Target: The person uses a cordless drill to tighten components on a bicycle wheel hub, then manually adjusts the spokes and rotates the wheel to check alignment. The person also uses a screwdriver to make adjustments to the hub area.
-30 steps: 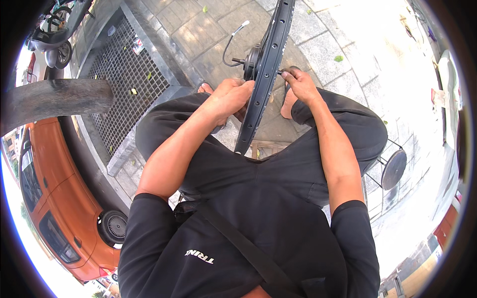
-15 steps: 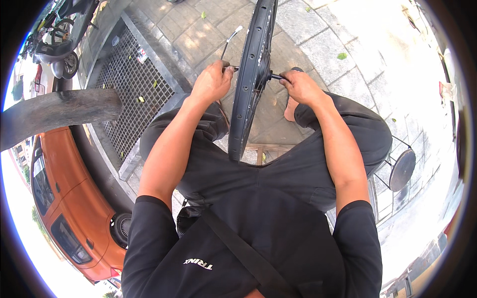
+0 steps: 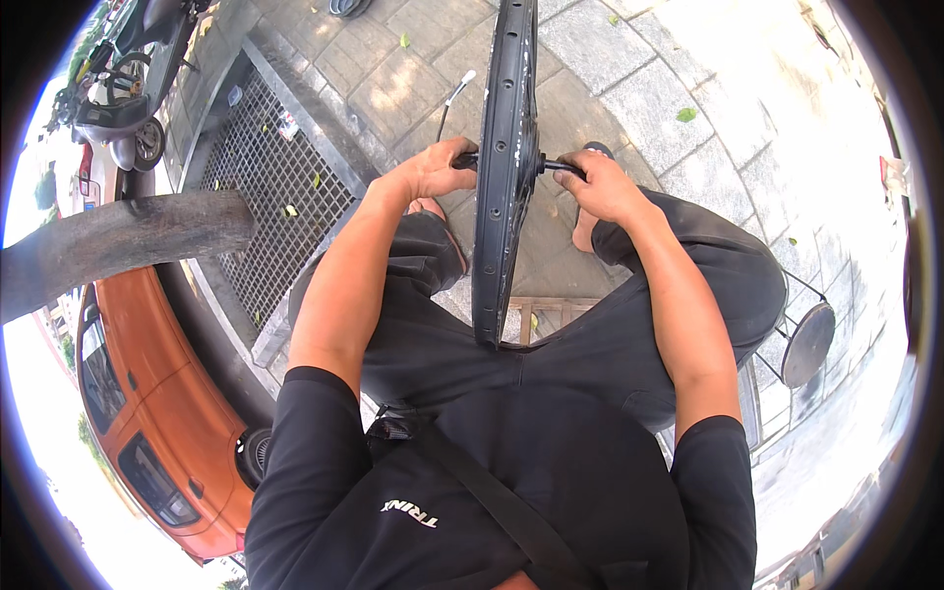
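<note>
A black wheel rim (image 3: 500, 175) without a tyre stands upright between my knees, seen almost edge-on. To its right, a dark axle (image 3: 555, 164) sticks out from the hub, and my right hand (image 3: 602, 187) is closed around its end. My left hand (image 3: 431, 173) grips the dark axle end on the other side, close to the spokes. Behind that hand, a thin black cable (image 3: 444, 114) with a pale tip rises off the left side. The rim hides most of the hub, and my left fingers hide the axle end they hold.
Paving slabs (image 3: 629, 93) with scattered leaves lie underfoot. On the left are a metal grate (image 3: 285, 157), a tree trunk (image 3: 128, 231), an orange car (image 3: 162, 393) and a parked motorbike (image 3: 123, 108). A round-seated stool (image 3: 809, 346) stands right of my knee. A wooden frame (image 3: 541, 313) lies below the wheel.
The whole view has shifted slightly, with the wheel now a little lower and further right. My left hand has turned and closed nearer to the hub; my right hand keeps its hold.
</note>
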{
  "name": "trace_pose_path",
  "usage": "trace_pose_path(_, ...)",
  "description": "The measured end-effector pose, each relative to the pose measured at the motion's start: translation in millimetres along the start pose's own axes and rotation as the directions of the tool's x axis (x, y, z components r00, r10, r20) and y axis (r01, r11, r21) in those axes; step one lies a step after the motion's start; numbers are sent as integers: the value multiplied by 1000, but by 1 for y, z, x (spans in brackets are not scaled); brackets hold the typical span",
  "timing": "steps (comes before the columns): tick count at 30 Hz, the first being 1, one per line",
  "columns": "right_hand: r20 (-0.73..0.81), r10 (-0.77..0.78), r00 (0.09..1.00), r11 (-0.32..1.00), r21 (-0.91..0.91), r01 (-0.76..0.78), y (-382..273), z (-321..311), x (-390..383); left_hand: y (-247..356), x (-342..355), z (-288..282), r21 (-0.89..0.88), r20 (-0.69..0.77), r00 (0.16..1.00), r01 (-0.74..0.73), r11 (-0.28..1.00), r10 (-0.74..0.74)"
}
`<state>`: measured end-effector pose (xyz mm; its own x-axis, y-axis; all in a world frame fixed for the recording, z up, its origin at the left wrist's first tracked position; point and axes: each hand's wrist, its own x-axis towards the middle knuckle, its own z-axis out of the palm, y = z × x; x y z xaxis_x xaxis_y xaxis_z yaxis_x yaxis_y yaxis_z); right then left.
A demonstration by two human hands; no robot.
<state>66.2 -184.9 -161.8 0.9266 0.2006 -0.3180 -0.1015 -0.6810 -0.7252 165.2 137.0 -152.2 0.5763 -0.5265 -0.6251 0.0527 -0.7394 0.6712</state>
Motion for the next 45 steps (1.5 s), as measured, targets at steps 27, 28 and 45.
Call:
trace_pose_path(27,96,-33,995,989,145,19,-113,-112,-6,127,-117,-25,-409,-471,853,17,912,-227)
trace_pose_path(28,67,19,998,993,118,-26,-110,-98,1,123,-120,-27,-422,-452,862,21,906,-231)
trace_pose_path(45,-80,287,954,928,272,-257,-120,-82,37,117,-115,-34,-432,-224,968,5,902,-113)
